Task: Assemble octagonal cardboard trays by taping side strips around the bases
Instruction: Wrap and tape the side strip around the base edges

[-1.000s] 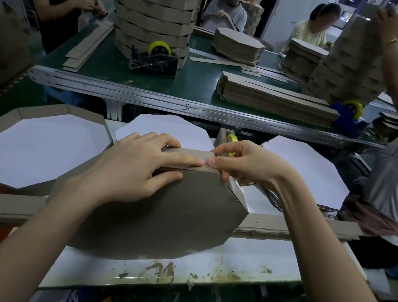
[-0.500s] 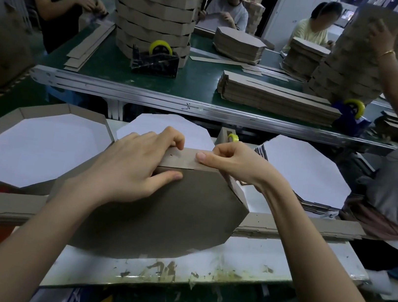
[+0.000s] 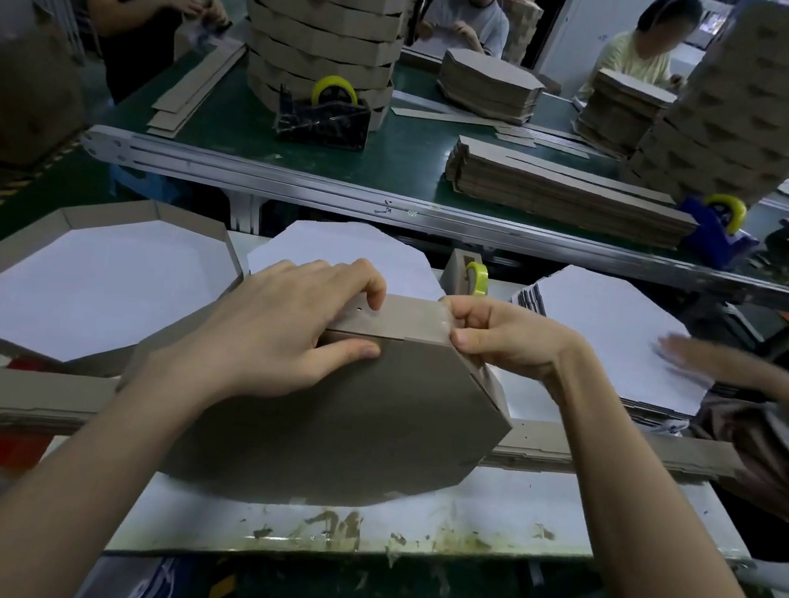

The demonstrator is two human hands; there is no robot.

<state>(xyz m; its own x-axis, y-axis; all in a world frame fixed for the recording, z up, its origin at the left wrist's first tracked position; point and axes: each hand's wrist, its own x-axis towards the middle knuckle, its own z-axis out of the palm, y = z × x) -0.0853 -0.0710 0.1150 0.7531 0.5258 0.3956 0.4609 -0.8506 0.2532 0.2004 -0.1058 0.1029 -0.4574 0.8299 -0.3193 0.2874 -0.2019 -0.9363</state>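
A brown octagonal cardboard tray [image 3: 353,425] stands tilted on its edge on the white worktable, its brown underside facing me. My left hand [image 3: 285,328] grips its top edge, thumb on the underside and fingers over the side strip [image 3: 405,318]. My right hand [image 3: 504,340] pinches the strip at the top right corner, where a shiny bit of clear tape shows. A tape dispenser with a yellow roll [image 3: 472,279] sits just behind the tray. Long side strips [image 3: 9,395] lie across the table under the tray.
A finished tray [image 3: 98,280] with a white inside lies at left. White octagonal bases [image 3: 601,340] are stacked at right, where another person's hand [image 3: 710,361] reaches. Beyond, a green conveyor table [image 3: 402,166] carries tray stacks, strip piles and two tape dispensers; other people work around it.
My right hand slid right along the top strip to the corner and curled into a pinch. My left fingers curled back. The person at right lowered a hand onto the base stack.
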